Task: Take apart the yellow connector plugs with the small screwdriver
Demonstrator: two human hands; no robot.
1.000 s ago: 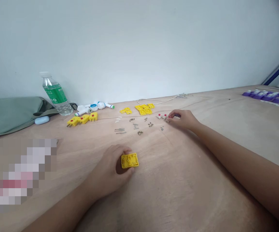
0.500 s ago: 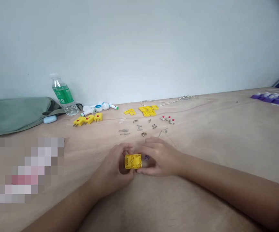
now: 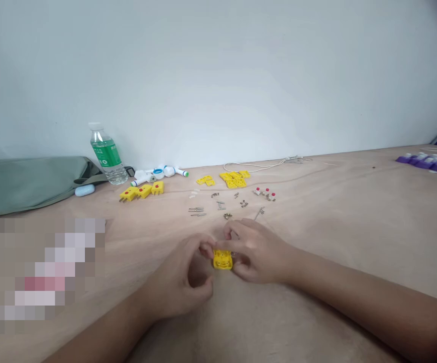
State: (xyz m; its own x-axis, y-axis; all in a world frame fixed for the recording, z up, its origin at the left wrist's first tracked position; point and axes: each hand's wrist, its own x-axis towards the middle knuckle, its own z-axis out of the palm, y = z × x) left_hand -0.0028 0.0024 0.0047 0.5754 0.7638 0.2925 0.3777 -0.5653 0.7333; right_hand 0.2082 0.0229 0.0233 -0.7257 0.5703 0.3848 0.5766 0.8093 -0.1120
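My right hand [image 3: 258,252] grips a yellow plastic plug shell [image 3: 223,260] between thumb and fingers, its hollow inner side facing me. A thin metal shaft [image 3: 258,214] juts out behind that hand, and a bit of something clear shows by the palm; it looks like a screwdriver tucked in the hand, mostly hidden. My left hand [image 3: 186,275] is curved at the shell's left, thumb and fingers apart. Its fingertips come close to the shell's upper left corner; whether they touch it I cannot tell. Small brass parts [image 3: 227,216] lie just beyond.
Behind are metal pins [image 3: 196,209], screws [image 3: 243,203], red-topped switches [image 3: 267,192] and more yellow shells [image 3: 234,179]. Assembled yellow plugs [image 3: 143,190] sit left, near a water bottle [image 3: 108,156] and green bag [image 3: 33,184]. A white cord [image 3: 256,167] runs along the wall.
The shell has turned and shifted right with my right hand. My left hand's thumb has come away from it. The whole view has tilted slightly.
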